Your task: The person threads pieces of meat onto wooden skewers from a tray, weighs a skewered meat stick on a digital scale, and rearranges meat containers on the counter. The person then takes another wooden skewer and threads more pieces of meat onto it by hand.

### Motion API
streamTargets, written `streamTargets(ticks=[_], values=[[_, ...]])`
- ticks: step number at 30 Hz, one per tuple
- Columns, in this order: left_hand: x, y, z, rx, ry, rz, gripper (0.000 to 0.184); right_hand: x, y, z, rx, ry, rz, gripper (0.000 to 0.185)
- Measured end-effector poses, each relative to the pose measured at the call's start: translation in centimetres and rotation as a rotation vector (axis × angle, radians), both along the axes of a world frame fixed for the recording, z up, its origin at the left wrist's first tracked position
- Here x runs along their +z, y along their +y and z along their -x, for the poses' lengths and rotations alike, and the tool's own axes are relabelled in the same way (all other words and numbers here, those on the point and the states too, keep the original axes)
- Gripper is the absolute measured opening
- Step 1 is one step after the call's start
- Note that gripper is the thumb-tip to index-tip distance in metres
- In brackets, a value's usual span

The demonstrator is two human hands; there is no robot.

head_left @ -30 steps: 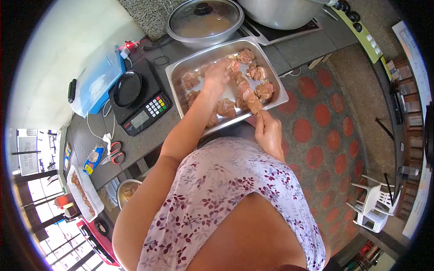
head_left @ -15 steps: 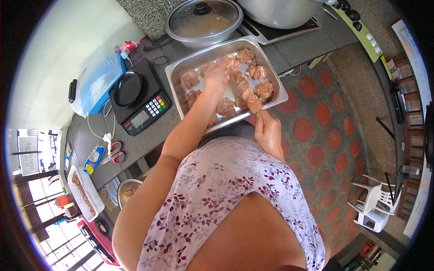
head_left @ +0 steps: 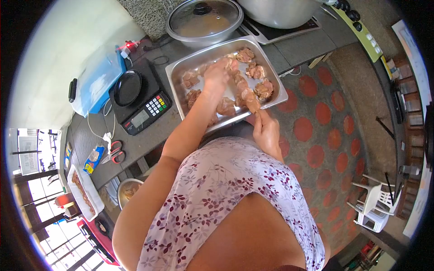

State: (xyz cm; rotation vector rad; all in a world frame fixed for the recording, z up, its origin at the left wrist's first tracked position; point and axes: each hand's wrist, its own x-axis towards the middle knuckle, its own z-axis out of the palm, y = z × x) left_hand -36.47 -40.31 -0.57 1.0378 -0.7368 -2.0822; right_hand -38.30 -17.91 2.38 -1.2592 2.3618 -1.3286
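Note:
A row of raw meat pieces on a skewer (head_left: 247, 95) lies slanting across the metal tray (head_left: 279, 94). Its near end reaches the tray's front rim, where my right hand (head_left: 267, 132) grips it with closed fingers. My left hand (head_left: 217, 76) is over the middle of the tray, its fingers closed on the pale meat at the skewer's far end. The fingertips are partly blurred. Around them in the tray lie several clumps of raw meat, such as one clump (head_left: 263, 89) to the right and another piece (head_left: 226, 107) beneath my left wrist.
Left of the tray stands a digital scale (head_left: 140, 118) with a black dish (head_left: 127, 88). Scissors (head_left: 116, 153) and a blue packet (head_left: 93, 160) lie on the counter. Behind are a lidded pan (head_left: 204, 22) and a large pot (head_left: 282, 13). A white tub (head_left: 88, 198) holds meat.
My right hand has shifted very slightly left, and the near end of the skewer looks turned a little. My left hand stays almost in place.

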Motion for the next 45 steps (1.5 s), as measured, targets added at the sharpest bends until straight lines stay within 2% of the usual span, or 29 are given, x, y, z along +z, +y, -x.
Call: streamTargets(ticks=[2, 6, 8, 12, 24, 27, 29, 30, 32, 35, 38, 45], values=[[-0.5, -0.4, 0.3, -0.022, 0.111, -0.032, 0.02, 0.0, 0.0, 0.0, 0.007, 0.005, 0.003, 0.011], [-1.0, -0.6, -0.1, -0.074, 0.112, 0.018, 0.022, 0.0, -0.1, -0.1, -0.011, -0.014, -0.02, 0.011], [-0.1, -0.2, -0.1, -0.086, -0.003, 0.057, 0.018, 0.0, -0.2, -0.1, -0.015, -0.019, -0.035, 0.011], [-0.8, -0.1, 0.5, -0.017, 0.111, -0.018, 0.02, -0.8, -0.4, -0.1, -0.023, 0.009, -0.006, 0.012], [-0.6, 0.4, 0.6, 0.019, -0.003, 0.057, 0.012, -0.9, -1.1, -0.1, -0.024, -0.006, 0.048, 0.016], [-0.8, -0.8, 0.2, -0.099, 0.075, 0.006, 0.015, -0.9, -1.1, 0.2, -0.03, -0.06, 0.075, 0.015], [0.2, -1.2, -0.2, -0.204, 0.147, -0.14, 0.028, -0.6, -1.1, 0.3, -0.032, -0.088, 0.074, 0.013], [1.0, -1.2, -0.3, -0.202, 0.147, -0.14, 0.028, -0.2, -1.0, 0.3, -0.037, -0.11, 0.054, 0.014], [2.2, -1.0, -0.6, -0.32, 0.093, -0.067, 0.026, 0.1, -0.9, 0.4, -0.04, -0.132, 0.033, 0.014], [0.8, -1.6, -0.4, -0.323, 0.061, 0.007, 0.024, -0.3, -0.8, 0.6, -0.04, -0.147, 0.049, 0.014], [-0.2, -1.8, -0.2, -0.301, 0.12, -0.023, 0.014, -0.9, -1.0, 0.7, -0.023, -0.067, 0.105, 0.013], [-0.4, -0.8, 0.1, -0.236, 0.167, -0.092, 0.011, -1.2, -1.3, 0.3, -0.04, -0.017, 0.021, 0.012]])
